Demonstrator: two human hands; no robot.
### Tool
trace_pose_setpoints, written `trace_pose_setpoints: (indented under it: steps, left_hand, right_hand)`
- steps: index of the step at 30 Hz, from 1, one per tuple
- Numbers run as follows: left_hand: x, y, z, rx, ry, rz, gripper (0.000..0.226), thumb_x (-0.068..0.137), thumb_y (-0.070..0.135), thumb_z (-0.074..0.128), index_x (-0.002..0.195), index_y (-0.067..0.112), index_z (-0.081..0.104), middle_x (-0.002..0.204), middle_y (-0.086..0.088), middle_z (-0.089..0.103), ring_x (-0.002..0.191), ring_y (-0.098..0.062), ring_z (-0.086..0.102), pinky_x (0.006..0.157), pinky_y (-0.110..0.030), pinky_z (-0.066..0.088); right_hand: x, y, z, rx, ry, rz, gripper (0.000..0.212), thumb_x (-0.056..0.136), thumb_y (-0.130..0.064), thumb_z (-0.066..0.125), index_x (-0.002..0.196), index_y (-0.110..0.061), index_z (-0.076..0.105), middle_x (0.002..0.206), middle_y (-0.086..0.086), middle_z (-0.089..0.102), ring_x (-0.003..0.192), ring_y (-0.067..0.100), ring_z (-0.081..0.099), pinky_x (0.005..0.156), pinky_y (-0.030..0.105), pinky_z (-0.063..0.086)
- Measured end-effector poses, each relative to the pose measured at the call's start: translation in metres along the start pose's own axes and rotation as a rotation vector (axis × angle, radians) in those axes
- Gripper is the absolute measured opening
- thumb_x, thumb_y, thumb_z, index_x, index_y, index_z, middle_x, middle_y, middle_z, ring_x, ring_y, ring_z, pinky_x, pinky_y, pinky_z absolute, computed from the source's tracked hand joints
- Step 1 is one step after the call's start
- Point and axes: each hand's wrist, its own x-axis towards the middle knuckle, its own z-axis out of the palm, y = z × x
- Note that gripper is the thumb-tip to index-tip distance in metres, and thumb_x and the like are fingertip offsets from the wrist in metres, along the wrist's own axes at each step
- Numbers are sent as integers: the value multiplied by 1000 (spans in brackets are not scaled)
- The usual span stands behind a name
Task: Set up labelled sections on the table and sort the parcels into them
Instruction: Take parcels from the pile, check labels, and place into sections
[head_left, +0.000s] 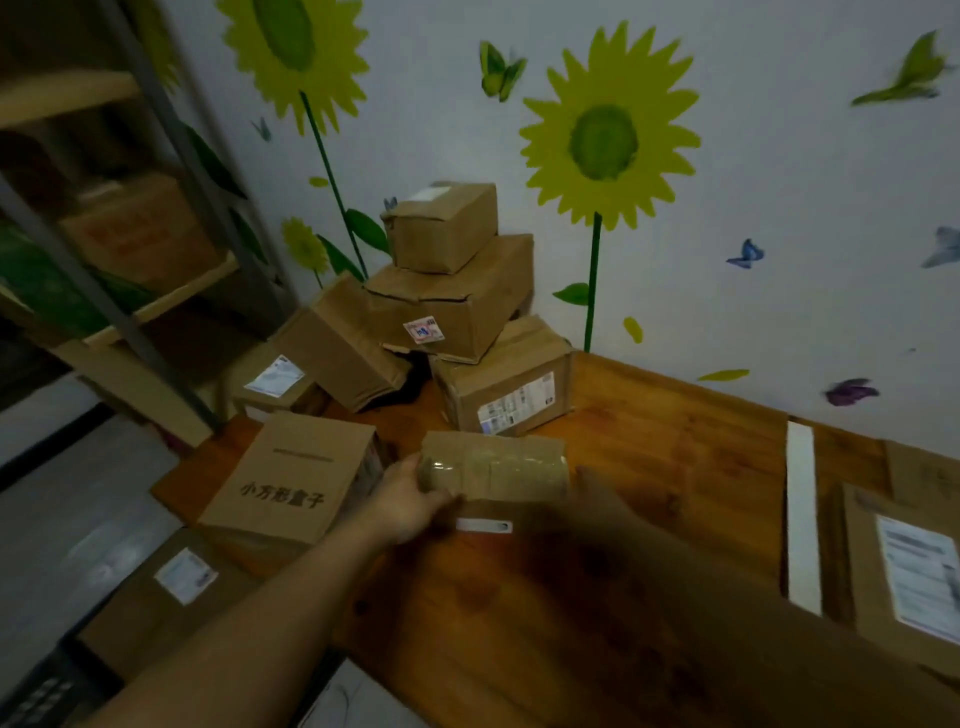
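A small taped brown parcel is held level above the worktop. Behind it cardboard parcels are heaped in a stack against the wall; a printed box stands at the left edge, and a white strip lies to the right.

1. Only thing I can actually read: 小方形盒子, printed dark on the upright cardboard box at the table's left edge.
2. Shipping labels on the other boxes are just blur.
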Motion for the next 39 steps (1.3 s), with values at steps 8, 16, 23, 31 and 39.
trace_pose_setpoints:
  steps: [8, 16, 23, 31, 39]
  left_hand:
    - [56, -20, 17, -37, 1, -156, 60, 90, 22, 62, 142, 11, 35, 142, -10, 45, 128, -28, 45, 103, -30, 35]
    - [47, -42, 6, -110, -108, -166, 51, 88, 31, 63, 132, 20, 40, 117, -7, 56, 98, -24, 57, 75, -32, 48]
    - [49, -59, 4, -186, -162, -176, 58, 86, 33, 66, 132, 16, 36, 128, -10, 54, 103, -26, 58, 69, -32, 52]
    - [50, -39, -1, -145, -217, -94, 52, 86, 22, 68, 131, 12, 46, 128, -13, 56, 108, -30, 58, 88, -37, 49]
    - [1, 28, -49, -567, -203, 151, 47, 95, 48, 42, 139, 37, 33, 137, -1, 39, 122, -28, 42, 89, -50, 47]
  right_hand:
    - [36, 24, 19, 108, 56, 216, 77, 89, -22, 64, 150, -32, 19, 151, 4, 35, 135, 28, 38, 106, 42, 37]
    - [13, 13, 42, 132, 207, 266, 69, 86, -27, 69, 145, -21, 33, 144, 7, 39, 127, 25, 46, 94, 33, 45]
    - [-9, 35, 47, -2, 191, 386, 58, 90, -45, 59, 135, -10, 48, 120, 10, 61, 100, 25, 61, 75, 28, 47]
    - [-24, 17, 40, 330, 304, 409, 63, 87, -48, 62, 136, -13, 41, 110, 6, 59, 90, 21, 60, 67, 30, 49]
    - [-61, -56, 7, 564, 755, 156, 59, 85, -61, 54, 123, -16, 48, 126, 8, 53, 113, 27, 52, 101, 48, 44]
